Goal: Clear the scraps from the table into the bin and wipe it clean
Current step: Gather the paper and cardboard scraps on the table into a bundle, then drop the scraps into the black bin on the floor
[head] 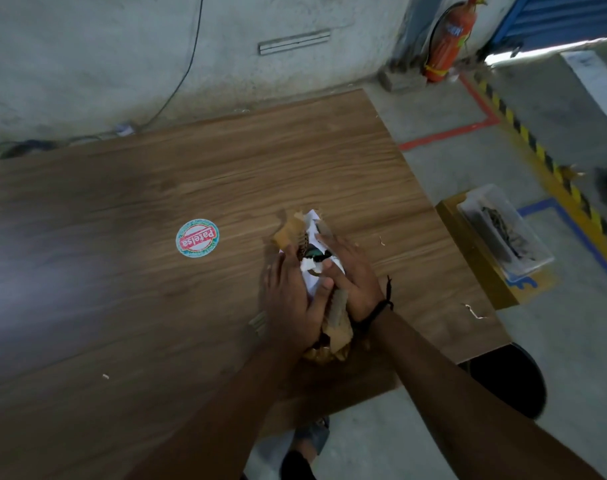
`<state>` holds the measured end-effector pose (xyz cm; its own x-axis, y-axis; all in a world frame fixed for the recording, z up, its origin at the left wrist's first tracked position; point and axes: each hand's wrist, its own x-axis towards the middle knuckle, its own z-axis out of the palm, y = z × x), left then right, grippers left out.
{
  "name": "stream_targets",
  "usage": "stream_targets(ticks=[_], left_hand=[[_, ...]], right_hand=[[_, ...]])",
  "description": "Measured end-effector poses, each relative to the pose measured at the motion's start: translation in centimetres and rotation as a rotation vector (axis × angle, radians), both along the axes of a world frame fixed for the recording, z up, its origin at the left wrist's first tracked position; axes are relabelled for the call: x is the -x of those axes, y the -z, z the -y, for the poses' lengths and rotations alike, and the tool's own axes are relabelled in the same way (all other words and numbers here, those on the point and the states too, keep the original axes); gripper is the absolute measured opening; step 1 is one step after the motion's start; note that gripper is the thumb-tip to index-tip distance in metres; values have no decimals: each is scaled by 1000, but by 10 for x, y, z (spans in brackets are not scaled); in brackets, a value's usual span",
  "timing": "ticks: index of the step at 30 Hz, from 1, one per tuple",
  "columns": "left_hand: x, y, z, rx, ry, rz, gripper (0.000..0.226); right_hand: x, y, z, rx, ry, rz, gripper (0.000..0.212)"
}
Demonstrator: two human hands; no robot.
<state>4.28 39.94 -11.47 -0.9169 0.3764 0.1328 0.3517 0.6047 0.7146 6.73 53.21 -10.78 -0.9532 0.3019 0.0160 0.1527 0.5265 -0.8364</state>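
A pile of paper and cardboard scraps (pixel 296 230) lies near the right end of the wooden table (pixel 156 174). My left hand (pixel 290 299) presses against its left side and my right hand (pixel 352 277) against its right side, so the pile is squeezed between them. Brown cardboard and white paper stick out beyond my fingers and below my wrists. A clear plastic bin (pixel 504 230) with dark scraps inside stands on a yellow box (pixel 468 251) on the floor, right of the table. Tiny paper bits (pixel 475 311) lie near the table's right edge.
A round red and teal sticker (pixel 197 238) sits on the table left of the pile. A small crumb (pixel 105 376) lies near the front left. A black stool (pixel 509 379) stands at the table's right corner. A red fire extinguisher (pixel 451 39) leans on the far wall.
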Motion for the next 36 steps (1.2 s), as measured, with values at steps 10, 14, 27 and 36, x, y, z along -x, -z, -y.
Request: stream_targets(ticks=[10, 14, 27, 36], left_hand=[[23, 9, -29, -622, -36, 377, 44], [34, -5, -28, -979, -19, 580, 33], [79, -88, -23, -1135, -54, 508, 27], [91, -152, -9, -1035, -123, 399, 24]], right_hand=[[16, -17, 20, 756, 211, -75, 41], [33, -21, 28, 922, 221, -98, 51], [77, -96, 35, 1025, 352, -120, 9], [96, -146, 49, 1004, 306, -105, 15]])
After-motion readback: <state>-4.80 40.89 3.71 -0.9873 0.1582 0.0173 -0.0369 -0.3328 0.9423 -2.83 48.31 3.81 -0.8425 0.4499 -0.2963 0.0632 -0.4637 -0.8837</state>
